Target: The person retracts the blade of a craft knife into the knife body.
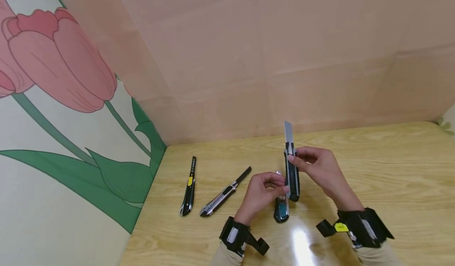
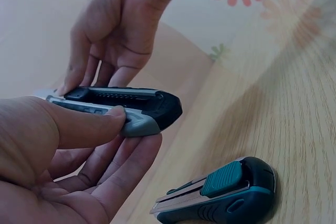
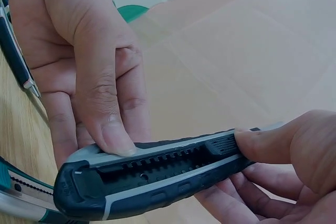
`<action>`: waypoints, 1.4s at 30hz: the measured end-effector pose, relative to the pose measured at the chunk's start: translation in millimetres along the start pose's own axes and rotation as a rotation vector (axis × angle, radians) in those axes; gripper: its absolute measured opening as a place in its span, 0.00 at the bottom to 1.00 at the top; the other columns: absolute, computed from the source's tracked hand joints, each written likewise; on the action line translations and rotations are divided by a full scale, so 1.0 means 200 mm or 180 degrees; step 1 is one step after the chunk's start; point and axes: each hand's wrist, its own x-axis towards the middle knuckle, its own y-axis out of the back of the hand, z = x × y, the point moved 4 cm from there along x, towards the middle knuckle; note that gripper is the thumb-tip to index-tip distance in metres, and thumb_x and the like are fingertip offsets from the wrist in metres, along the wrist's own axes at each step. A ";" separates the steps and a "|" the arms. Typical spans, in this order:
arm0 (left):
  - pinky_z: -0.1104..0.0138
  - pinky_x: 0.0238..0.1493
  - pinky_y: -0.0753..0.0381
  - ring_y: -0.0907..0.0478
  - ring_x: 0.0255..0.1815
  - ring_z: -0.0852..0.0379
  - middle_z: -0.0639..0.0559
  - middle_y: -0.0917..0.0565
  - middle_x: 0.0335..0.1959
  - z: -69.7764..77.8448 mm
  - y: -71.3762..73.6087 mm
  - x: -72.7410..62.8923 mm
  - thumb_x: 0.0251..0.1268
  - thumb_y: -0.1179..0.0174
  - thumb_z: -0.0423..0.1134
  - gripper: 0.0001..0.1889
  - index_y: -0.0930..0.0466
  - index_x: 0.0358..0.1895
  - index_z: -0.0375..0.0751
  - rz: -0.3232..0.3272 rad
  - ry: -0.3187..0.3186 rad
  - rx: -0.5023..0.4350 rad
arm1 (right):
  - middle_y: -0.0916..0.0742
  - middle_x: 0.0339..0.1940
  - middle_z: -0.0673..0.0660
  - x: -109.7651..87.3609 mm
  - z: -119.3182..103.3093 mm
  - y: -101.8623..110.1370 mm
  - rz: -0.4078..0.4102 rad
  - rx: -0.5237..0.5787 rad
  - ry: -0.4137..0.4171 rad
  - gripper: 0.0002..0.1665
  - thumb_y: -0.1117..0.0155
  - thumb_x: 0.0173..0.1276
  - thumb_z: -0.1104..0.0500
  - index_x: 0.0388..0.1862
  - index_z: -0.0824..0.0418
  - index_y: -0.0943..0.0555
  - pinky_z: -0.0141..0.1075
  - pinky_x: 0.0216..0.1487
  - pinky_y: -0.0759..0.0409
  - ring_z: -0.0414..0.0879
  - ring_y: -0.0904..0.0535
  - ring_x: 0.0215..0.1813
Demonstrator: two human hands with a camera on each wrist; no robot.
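**A steady rear, a light thumb**

I have the black-and-grey utility knife (image 1: 292, 181) in both grips, raised over the worktop (image 1: 387, 171), its blade (image 1: 288, 132) extended and pointing away from me. My left grip (image 1: 259, 195) pinches the rear end of the handle (image 3: 168, 193) between thumb and fingers; my right grip (image 1: 327, 175) pinches it nearer the blade, the thumb at the slider (image 3: 223, 146).

The step in hand looks to me like working that slider. To do it well, I'd let the left pinch bear the weight and stop any twisting, and move the right thumb alone, straight along the track (image 3: 168, 169), with small, even pressure. My right fingertips sit not far from the blade, so I'd set them on the handle's sides; a slip forward is the likeliest way to get cut.

The teal knife (image 2: 226, 195) lies on the worktop close below, so I'd work well above it. The silver-and-black knife (image 1: 220, 199) and the black-and-yellow knife (image 1: 188, 193) lie farther left, out of the way.
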 end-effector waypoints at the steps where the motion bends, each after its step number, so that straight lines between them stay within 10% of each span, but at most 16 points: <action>1: 0.68 0.41 0.17 0.16 0.37 0.61 0.56 0.14 0.37 0.00 0.00 0.00 0.57 0.29 0.36 0.09 0.15 0.41 0.45 -0.0006 0.0005 -0.0001 | 0.16 0.49 0.61 0.00 0.00 0.00 -0.0010 -0.0007 -0.0015 0.25 0.34 0.67 0.45 0.52 0.62 0.19 0.36 0.43 0.16 0.47 0.17 0.46; 33: 0.68 0.39 0.17 0.16 0.36 0.61 0.56 0.14 0.35 0.04 0.02 -0.01 0.56 0.28 0.36 0.09 0.15 0.40 0.45 0.0030 -0.0160 0.0008 | 0.13 0.46 0.59 -0.02 -0.02 -0.02 -0.0006 -0.0125 -0.0131 0.30 0.37 0.65 0.37 0.50 0.61 0.15 0.51 0.51 0.20 0.47 0.14 0.43; 42: 0.68 0.39 0.17 0.16 0.35 0.62 0.56 0.14 0.34 0.03 0.03 0.00 0.55 0.28 0.35 0.09 0.14 0.40 0.44 0.0088 -0.0182 0.0127 | 0.13 0.46 0.60 -0.02 -0.03 -0.04 -0.0077 -0.0036 -0.0041 0.27 0.36 0.68 0.44 0.53 0.63 0.17 0.39 0.49 0.19 0.45 0.15 0.45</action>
